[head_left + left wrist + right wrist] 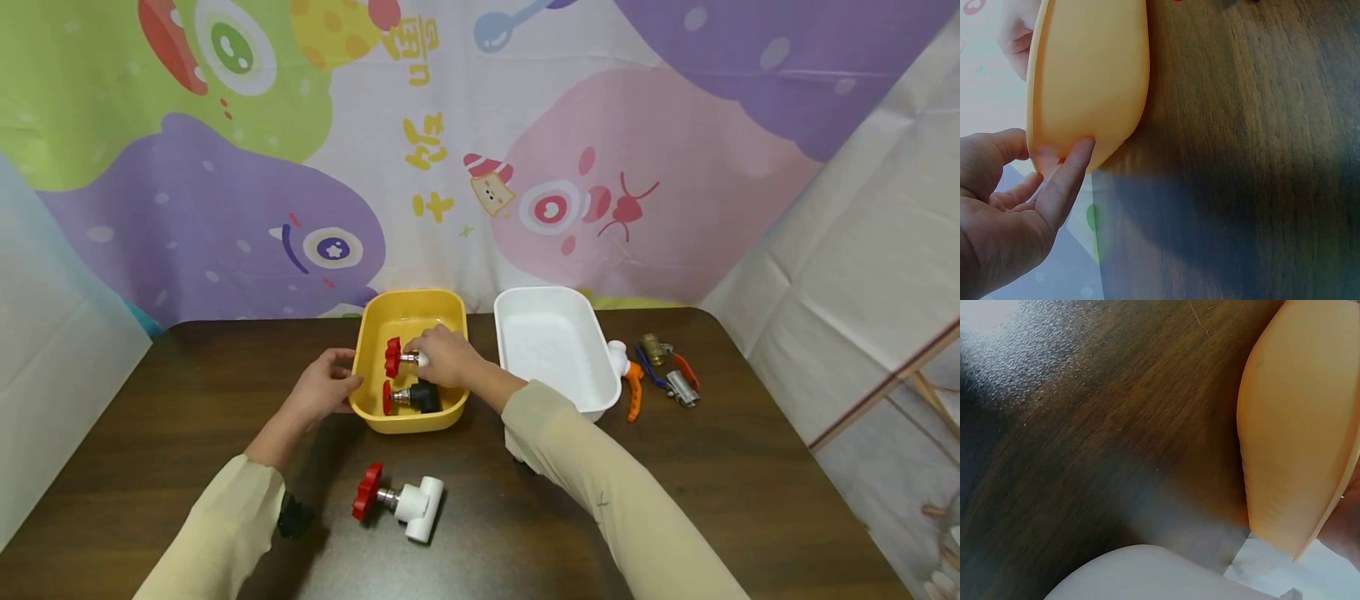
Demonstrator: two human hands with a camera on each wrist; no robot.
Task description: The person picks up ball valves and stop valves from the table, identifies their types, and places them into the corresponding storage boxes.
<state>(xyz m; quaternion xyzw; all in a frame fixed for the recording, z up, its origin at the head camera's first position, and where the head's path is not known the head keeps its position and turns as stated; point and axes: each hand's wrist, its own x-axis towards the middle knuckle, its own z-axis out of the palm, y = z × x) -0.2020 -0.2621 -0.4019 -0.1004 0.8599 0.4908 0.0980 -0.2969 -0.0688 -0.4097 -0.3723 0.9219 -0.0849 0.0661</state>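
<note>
A yellow plastic basin [408,423] stands at the middle of the table. My left hand [324,387] holds its left rim; the left wrist view shows the thumb at the rim and fingers against the outer wall. Reaching inside the basin, my right hand [444,357] grips a valve with a red handwheel [392,357], its pale body mostly covered by the fingers. Just in front of it in the basin lies a black-bodied valve [426,397], also with a red wheel. In the right wrist view the basin wall [1297,425] hides most of that hand.
A white T-shaped valve [420,504] with a red handwheel lies on the table [540,533] in front. Right of the yellow basin stands a white basin [551,350]. Beside it are an orange-handled white valve [634,392] and metal valves [681,387] with blue and red handles.
</note>
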